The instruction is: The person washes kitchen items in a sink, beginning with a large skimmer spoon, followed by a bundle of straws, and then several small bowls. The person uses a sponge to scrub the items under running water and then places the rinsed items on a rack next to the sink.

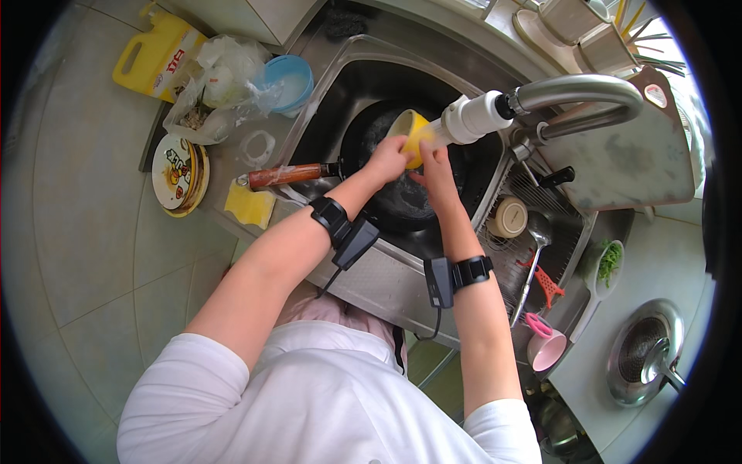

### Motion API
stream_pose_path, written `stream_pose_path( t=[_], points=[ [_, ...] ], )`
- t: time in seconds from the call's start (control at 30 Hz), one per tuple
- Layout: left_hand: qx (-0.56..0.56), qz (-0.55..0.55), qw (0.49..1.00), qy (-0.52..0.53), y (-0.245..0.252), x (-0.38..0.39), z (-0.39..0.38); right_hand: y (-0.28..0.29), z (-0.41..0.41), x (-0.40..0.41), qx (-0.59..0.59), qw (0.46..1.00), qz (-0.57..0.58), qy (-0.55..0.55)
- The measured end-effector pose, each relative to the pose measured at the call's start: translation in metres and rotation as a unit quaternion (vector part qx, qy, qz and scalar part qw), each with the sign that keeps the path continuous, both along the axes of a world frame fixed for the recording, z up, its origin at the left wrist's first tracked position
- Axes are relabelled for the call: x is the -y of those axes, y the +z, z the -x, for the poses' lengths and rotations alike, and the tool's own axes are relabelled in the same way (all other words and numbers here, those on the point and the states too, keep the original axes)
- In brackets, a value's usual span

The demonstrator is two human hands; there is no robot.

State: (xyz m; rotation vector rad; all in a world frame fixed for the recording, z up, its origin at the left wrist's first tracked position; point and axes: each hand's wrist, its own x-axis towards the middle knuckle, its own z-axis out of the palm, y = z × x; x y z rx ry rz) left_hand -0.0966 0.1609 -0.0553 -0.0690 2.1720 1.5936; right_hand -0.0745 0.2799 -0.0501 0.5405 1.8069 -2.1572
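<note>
Over the sink [316,87], my left hand [387,159] holds a small bowl [413,124], yellow outside and pale inside, tilted on its side. My right hand [439,174] is on the bowl's other side, its fingers blurred against the yellow wall. Water runs onto the bowl from the white spray head [472,119] of a curved metal faucet [585,87]. Beneath both hands lies a black frying pan [400,203], wet and sudsy inside. Its reddish wooden handle [290,174] reaches over the sink's left rim.
Left of the sink are a yellow sponge cloth [249,204], stacked plates [177,174], a plastic bag [223,81], a blue bowl [290,81] and a yellow jug [156,55]. On the right, a drying rack holds a cream cup [510,217] and a ladle [539,232]; a cutting board [626,151] leans behind.
</note>
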Motion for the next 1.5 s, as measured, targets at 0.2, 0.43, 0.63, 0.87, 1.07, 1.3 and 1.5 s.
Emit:
stream_pose_path(
  t=[0.2, 0.43, 0.63, 0.87, 1.07, 1.3, 1.5],
  points=[
    [-0.152, 0.032, 0.986, 0.068, -0.029, 0.021, -0.012, -0.006, 0.003, 0.007, 0.053, 0.988, 0.129, -0.061],
    [-0.087, 0.298, 0.946, -0.093, -0.041, 0.021, 0.022, -0.001, -0.016, 0.000, 0.078, 0.994, 0.067, 0.044],
    [-0.152, 0.368, 0.865, -0.305, -0.002, 0.013, 0.034, 0.010, 0.005, -0.042, 0.272, 0.935, 0.121, 0.193],
    [0.233, -0.083, 0.959, 0.138, -0.027, -0.008, -0.019, -0.032, -0.032, -0.002, 0.008, 0.999, 0.029, -0.036],
    [-0.069, 0.312, 0.936, -0.148, -0.038, 0.011, 0.010, -0.019, -0.033, -0.003, 0.083, 0.996, 0.030, 0.015],
    [-0.261, 0.400, 0.797, -0.370, -0.013, -0.011, 0.027, 0.011, -0.008, -0.019, 0.267, 0.942, 0.101, 0.178],
    [-0.020, 0.289, 0.930, -0.226, -0.013, 0.021, 0.031, -0.002, -0.013, -0.014, 0.152, 0.985, 0.062, 0.051]
  ],
)
